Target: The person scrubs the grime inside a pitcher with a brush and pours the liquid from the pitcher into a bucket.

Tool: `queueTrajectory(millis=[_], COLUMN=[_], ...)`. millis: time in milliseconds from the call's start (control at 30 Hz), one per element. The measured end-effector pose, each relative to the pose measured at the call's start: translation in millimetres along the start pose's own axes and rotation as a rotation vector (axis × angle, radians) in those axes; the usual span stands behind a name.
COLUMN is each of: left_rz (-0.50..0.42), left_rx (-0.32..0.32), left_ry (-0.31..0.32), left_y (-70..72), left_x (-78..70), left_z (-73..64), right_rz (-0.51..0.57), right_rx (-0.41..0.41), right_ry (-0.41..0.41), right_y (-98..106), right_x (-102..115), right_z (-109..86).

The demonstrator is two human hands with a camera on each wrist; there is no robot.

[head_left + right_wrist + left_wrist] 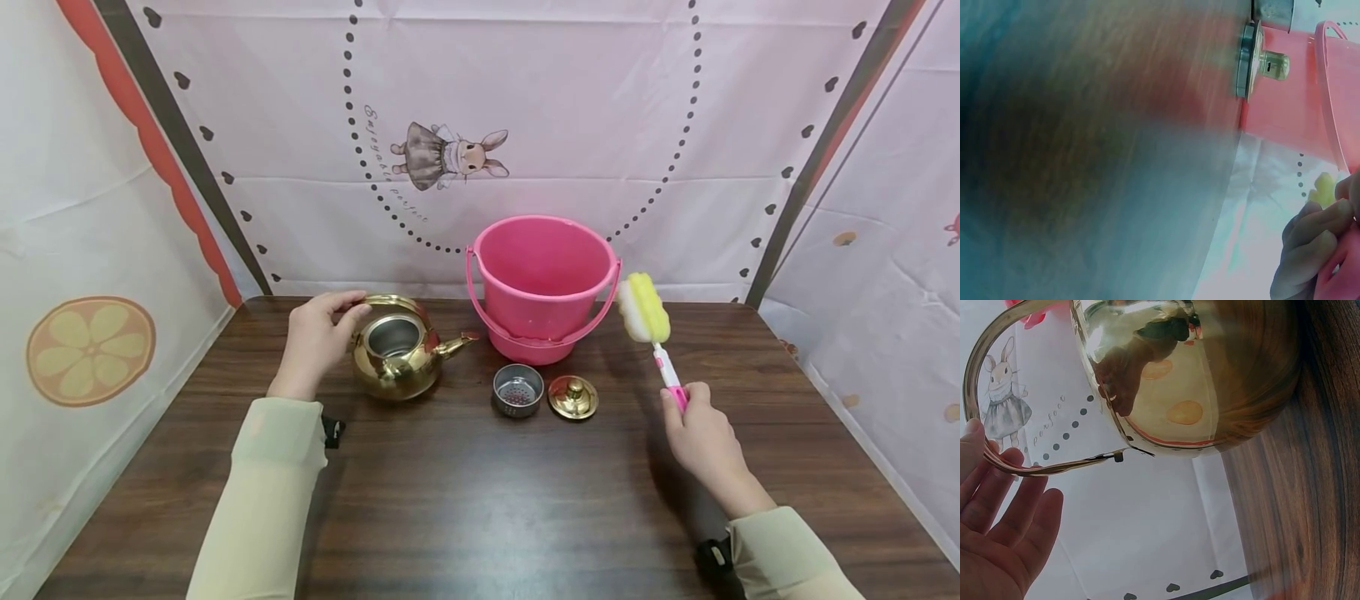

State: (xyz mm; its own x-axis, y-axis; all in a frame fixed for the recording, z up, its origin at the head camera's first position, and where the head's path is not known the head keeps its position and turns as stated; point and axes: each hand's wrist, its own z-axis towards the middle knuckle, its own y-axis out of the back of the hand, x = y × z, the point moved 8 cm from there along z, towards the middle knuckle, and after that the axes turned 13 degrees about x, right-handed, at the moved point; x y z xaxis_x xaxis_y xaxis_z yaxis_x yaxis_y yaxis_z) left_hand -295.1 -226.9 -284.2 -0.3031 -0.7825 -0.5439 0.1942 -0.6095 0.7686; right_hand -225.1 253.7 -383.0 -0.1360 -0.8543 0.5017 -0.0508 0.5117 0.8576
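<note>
At the left, a shiny gold teapot (397,367) stands lidless on the table, its spout pointing right. My left hand (318,337) is at its arched handle (1054,467); the left wrist view shows thumb and fingers around that handle. My right hand (705,437) grips the pink end of a white-and-pink handle, which carries a yellow and white sponge head (643,308). This sponge brush is raised over the right side of the table, tilted up and to the left. In the right wrist view, curled fingers (1313,244) hold the pink handle (1341,269).
A pink bucket (543,321) stands at the back centre, its handle hanging down in front. Before it lie a perforated metal strainer cup (517,390) and the gold lid (573,397). Printed cloth walls (600,100) border the dark wooden table (480,508) at the back and sides.
</note>
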Motion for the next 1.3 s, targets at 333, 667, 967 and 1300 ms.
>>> queueTrajectory(millis=[333,667,967,1300], left_rz=[0.000,-0.003,-0.007,0.000], left_rx=[0.001,-0.004,-0.008,0.009], left_ry=[-0.014,-0.011,-0.014,-0.004], left_y=[0.5,1.8,4.9,1.6], left_x=[-3.1,-2.1,-3.0,-3.7], left_z=[0.2,1.4,0.9,0.2], right_rz=[0.030,0.046,0.055,0.066], right_rx=[-0.054,-0.132,-0.156,-0.165], right_ry=[0.012,0.049,0.077,0.087], right_y=[7,19,26,26], right_x=[3,9,19,21], right_z=[-4.8,-5.6,-6.6,-12.9])
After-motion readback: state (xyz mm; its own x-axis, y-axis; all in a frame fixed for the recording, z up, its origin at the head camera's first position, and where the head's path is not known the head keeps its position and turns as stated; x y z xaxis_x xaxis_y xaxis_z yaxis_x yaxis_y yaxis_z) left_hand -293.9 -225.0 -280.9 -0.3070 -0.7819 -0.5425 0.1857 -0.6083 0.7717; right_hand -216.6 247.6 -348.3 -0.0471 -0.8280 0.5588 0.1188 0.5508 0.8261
